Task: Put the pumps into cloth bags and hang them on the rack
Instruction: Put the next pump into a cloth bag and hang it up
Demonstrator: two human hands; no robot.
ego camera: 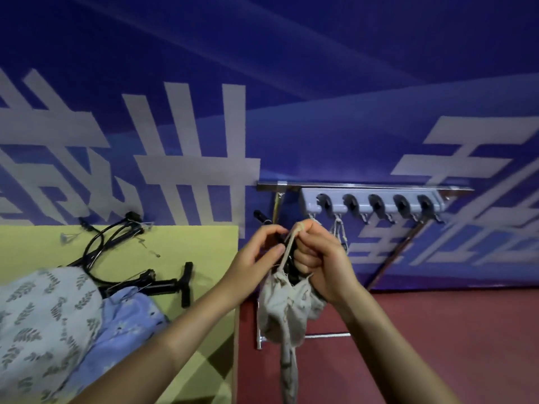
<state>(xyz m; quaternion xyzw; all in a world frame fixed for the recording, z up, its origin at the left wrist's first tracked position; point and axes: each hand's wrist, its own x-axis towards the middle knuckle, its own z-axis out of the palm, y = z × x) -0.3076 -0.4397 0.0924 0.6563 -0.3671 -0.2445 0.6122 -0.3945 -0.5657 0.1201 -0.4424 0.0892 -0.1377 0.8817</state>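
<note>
Both hands are working together in front of the rack (373,203), holding a beige cloth bag (287,310) in the air over the red floor (408,330), just off the desk's right edge. The left hand (256,258) is pinching the bag's drawstring (288,246) between thumb and fingertips near the top of the loop. The right hand (320,258) is curling its fingers tightly, pinching the top of the same loop and gripping the bag's gathered mouth lower down. The bag is hanging with its long axis vertical, mouth upward, and a loose strip of cloth is trailing straight down beneath it. Something black is showing at the mouth, probably the pump inside, though blur is hiding its shape.

The rack is sitting just above and behind the hands: a grey bar with five black clips and small hooks below, mounted under a metal rail. A cord (338,231) is already hanging from one hook, beside the right hand.

On the yellow-green desk (204,249), a black hand pump (169,284) is lying on its side, long axis running left to right, T-handle pointing right. Black hoses (108,240) are lying tangled behind it. Two more cloth bags, a leaf-printed one (43,316) and a blue one (128,319), are lying at the near left.
</note>
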